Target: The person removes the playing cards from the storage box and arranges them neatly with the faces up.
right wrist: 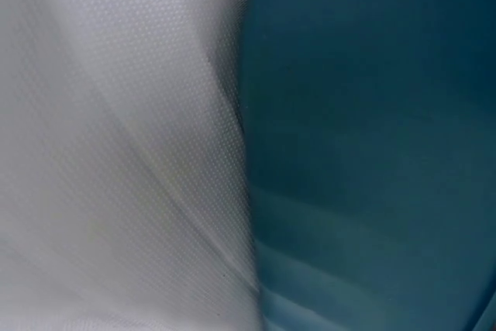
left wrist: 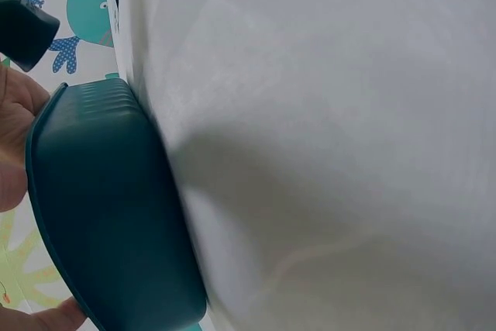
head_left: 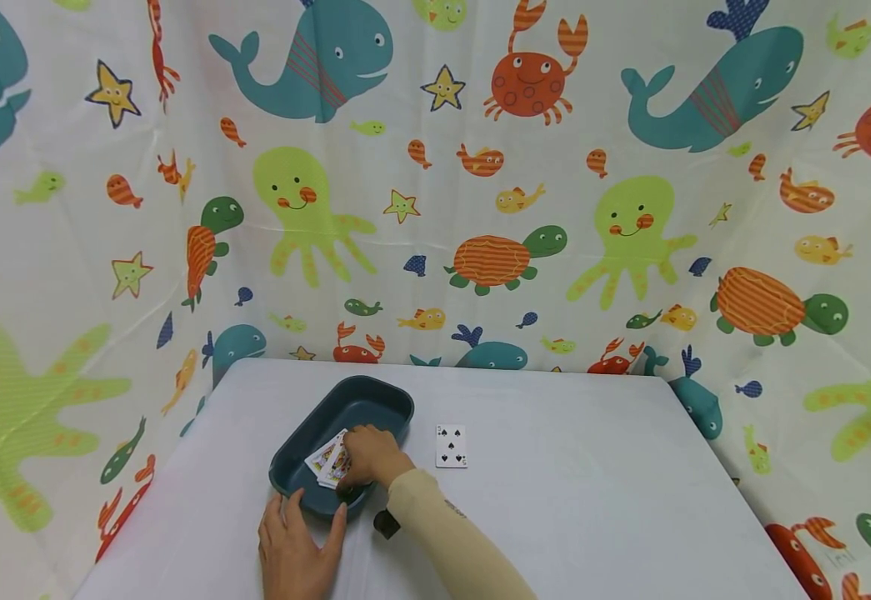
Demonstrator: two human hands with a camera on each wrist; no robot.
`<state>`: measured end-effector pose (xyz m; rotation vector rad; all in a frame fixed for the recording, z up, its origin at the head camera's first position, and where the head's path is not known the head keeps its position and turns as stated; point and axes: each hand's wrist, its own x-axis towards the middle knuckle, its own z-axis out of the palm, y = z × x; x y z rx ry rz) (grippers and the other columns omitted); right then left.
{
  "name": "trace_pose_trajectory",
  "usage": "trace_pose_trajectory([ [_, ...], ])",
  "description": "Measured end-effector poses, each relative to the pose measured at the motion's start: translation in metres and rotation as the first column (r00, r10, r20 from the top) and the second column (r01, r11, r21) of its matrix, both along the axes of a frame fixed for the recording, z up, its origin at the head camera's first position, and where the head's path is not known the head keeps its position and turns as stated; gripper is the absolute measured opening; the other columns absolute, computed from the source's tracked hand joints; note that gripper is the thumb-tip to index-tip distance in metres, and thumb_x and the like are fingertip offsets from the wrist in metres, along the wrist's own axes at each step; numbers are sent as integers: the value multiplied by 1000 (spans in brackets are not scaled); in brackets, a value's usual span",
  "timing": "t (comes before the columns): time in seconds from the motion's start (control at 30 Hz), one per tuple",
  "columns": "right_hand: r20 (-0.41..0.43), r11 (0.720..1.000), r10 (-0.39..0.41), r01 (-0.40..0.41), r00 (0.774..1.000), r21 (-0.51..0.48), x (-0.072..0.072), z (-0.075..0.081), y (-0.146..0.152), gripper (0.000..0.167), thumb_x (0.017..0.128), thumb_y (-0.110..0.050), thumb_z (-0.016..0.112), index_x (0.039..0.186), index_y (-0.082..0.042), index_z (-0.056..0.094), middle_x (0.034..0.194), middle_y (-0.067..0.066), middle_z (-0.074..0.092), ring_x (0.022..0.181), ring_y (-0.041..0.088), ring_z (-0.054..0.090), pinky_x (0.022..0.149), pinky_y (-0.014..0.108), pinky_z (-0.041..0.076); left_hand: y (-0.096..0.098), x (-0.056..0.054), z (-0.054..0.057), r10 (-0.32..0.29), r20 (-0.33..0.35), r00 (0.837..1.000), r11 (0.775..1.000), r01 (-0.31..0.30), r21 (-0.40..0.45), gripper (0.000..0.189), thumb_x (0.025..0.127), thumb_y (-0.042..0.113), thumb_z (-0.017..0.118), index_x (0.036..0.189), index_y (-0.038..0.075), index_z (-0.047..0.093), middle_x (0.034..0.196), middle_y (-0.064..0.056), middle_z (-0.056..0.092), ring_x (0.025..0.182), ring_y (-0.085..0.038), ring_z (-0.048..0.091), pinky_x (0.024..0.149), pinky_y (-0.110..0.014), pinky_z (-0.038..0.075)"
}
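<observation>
A dark teal plastic tub (head_left: 290, 442) stands on the white table, its rounded side filling much of both wrist views. Inside it lie a few playing cards (head_left: 325, 457), slightly fanned, with picture faces up. My right hand (head_left: 375, 457) reaches over the tub's right side, fingers curled down and pinching the cards at their right edge. The left hand (head_left: 298, 546) spreads its fingers against the tub's near rim. In the left wrist view its thumb (left wrist: 12, 145) and a fingertip (left wrist: 66, 317) sit at the lip of the tub.
One spades playing card (head_left: 451, 446) lies face up to the right of the tub. A black wrist camera (head_left: 386, 523) is strapped by the right sleeve. Behind the white table (head_left: 593, 500) hangs a curtain (head_left: 420, 233) printed with sea animals.
</observation>
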<state>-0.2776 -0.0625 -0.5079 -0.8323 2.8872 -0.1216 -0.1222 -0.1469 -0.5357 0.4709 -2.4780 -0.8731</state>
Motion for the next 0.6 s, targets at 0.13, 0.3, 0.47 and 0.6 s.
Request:
trace_pose_trajectory([
  [0.13, -3, 1000, 5, -5, 1000, -15, 0, 1, 2, 64, 71, -52, 91, 122, -19, 70, 105, -6, 65, 93, 10, 57, 83, 32, 54, 0, 0, 0, 1, 7, 1000, 1000, -1, -3, 74, 85, 35, 80, 132, -13, 49, 141, -39, 37, 133, -54, 34, 107, -69, 30],
  [0.3, 1, 999, 8, -8, 1000, -47, 0, 5, 6, 63, 75, -50, 88, 127, -21, 68, 108, -7, 65, 96, 9, 57, 83, 31, 54, 0, 0, -1, 7, 17, 1000, 1000, -7, -4, 75, 85, 35, 80, 133, -13, 49, 141, -38, 37, 133, -54, 34, 108, -69, 30],
  [0.47, 15, 993, 8, -6, 1000, -115, 2, 14, 11, 70, 78, -53, 85, 136, -20, 64, 115, -6, 65, 99, 9, 58, 86, 30, 54, 1, 0, -1, 16, 32, 999, 1000, -16, -6, 75, 85, 36, 80, 133, -13, 48, 141, -39, 36, 133, -54, 33, 108, -69, 30],
  [0.6, 53, 979, 18, -7, 998, -205, 4, 21, 17, 76, 79, -52, 85, 142, -17, 60, 125, -3, 65, 104, 9, 59, 94, 31, 53, 2, 1, 0, 19, 40, 999, 1000, -19, -4, 76, 85, 36, 80, 133, -13, 48, 142, -39, 36, 133, -55, 33, 108, -70, 30],
])
